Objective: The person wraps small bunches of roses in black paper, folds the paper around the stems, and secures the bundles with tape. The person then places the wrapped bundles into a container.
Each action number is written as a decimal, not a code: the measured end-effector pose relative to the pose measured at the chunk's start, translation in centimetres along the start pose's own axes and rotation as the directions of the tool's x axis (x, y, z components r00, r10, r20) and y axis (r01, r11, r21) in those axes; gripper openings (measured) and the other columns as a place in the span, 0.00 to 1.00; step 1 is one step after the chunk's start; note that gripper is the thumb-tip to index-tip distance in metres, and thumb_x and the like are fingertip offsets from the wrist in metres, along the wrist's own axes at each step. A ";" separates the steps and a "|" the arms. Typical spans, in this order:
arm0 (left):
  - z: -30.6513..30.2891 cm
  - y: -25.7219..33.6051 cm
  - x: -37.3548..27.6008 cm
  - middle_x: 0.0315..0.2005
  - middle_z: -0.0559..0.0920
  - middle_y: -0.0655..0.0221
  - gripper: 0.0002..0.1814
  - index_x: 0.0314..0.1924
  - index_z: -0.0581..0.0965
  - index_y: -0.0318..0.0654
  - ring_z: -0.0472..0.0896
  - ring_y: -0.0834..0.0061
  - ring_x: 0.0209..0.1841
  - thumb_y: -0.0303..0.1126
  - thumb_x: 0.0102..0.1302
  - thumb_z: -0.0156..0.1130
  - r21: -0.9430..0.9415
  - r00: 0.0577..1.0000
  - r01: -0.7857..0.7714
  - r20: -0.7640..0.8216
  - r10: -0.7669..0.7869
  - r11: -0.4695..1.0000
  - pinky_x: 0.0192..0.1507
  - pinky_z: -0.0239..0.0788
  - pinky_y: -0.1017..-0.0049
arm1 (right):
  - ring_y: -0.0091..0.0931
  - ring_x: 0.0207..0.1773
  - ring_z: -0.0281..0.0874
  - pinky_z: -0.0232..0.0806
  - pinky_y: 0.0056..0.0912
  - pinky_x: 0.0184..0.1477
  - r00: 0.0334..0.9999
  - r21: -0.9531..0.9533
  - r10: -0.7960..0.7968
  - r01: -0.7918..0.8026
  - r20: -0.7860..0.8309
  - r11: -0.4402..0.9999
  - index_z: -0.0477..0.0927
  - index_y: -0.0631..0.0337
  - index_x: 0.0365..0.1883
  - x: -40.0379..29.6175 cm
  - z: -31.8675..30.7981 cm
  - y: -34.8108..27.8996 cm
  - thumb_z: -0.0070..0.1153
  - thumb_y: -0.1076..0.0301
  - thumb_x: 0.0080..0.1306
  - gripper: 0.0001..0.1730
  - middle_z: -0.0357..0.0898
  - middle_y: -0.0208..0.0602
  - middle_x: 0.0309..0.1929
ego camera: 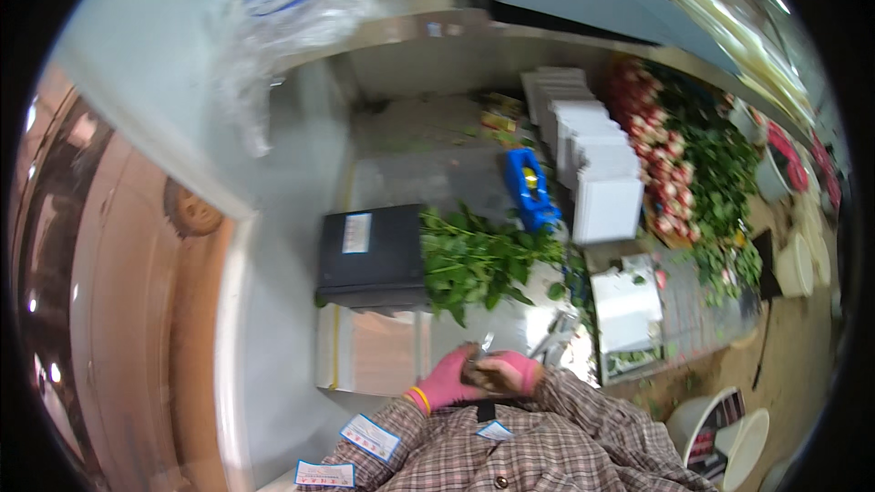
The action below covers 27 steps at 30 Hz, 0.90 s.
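Observation:
My left hand [448, 380], in a pink work glove with a yellow cuff edge, meets my right hand [509, 372], gloved alike, close in front of my body at the table's near side. A small shiny strip [487, 342] shows at the fingertips; blur hides what it is and which hand has it. Beyond them lies a bunch of flowers wrapped in black sheet [372, 260], bearing a white label [357, 233]. Its green leafy stems [475, 260] stick out to the right. Under its near side lies a pale flat sheet [383, 348].
A blue tape dispenser [530, 188] stands behind the stems. To its right are stacked white cardboard sleeves [605, 201] and pink-white roses [660, 157] with foliage. A clear plastic bag [294, 20] hangs from the upper shelf [410, 31]. White buckets [704, 417] stand at lower right.

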<state>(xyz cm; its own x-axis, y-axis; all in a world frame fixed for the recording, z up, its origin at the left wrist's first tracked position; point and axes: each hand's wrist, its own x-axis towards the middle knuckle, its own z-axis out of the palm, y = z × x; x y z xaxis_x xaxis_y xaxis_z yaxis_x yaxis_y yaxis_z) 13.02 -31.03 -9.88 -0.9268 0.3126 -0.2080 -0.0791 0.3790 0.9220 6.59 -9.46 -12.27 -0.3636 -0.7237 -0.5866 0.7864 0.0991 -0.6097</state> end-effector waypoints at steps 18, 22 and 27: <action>-30.5 9.1 7.2 0.36 0.84 0.67 0.07 0.29 0.85 0.46 0.84 0.61 0.44 0.38 0.52 0.68 0.882 0.995 -0.087 0.054 0.082 0.464 0.48 0.74 0.61 | 0.28 0.45 0.80 0.72 0.32 0.46 0.757 0.305 -0.350 0.574 -0.551 0.760 0.79 0.54 0.55 2.5 -0.2 -15.5 0.56 0.51 0.76 0.19 0.84 0.32 0.47; -33.0 7.6 8.3 0.37 0.85 0.64 0.11 0.29 0.85 0.43 0.84 0.59 0.46 0.41 0.50 0.70 0.782 0.986 -0.087 0.156 -0.059 0.617 0.51 0.75 0.60 | 0.37 0.54 0.78 0.70 0.41 0.54 0.248 -0.922 -0.967 0.360 -0.052 0.142 0.75 0.63 0.61 9.0 11.9 -21.4 0.68 0.46 0.64 0.36 0.79 0.44 0.59; -31.5 11.0 8.6 0.39 0.85 0.67 0.09 0.28 0.85 0.43 0.84 0.61 0.46 0.38 0.50 0.67 0.857 0.993 -0.106 0.118 0.010 0.504 0.53 0.74 0.63 | 0.43 0.55 0.79 0.68 0.49 0.57 0.900 -0.933 -0.405 0.008 0.164 -0.360 0.79 0.59 0.48 12.0 16.4 -27.0 0.67 0.40 0.56 0.33 0.81 0.45 0.47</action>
<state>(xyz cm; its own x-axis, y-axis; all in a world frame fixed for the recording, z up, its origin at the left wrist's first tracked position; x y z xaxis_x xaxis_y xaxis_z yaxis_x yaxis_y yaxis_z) -7.44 -51.65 8.72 -0.8780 0.4165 -0.2360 0.3734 0.9043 0.2068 -10.80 -32.00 5.84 -0.5638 -0.8029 -0.1935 -0.7518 0.5959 -0.2821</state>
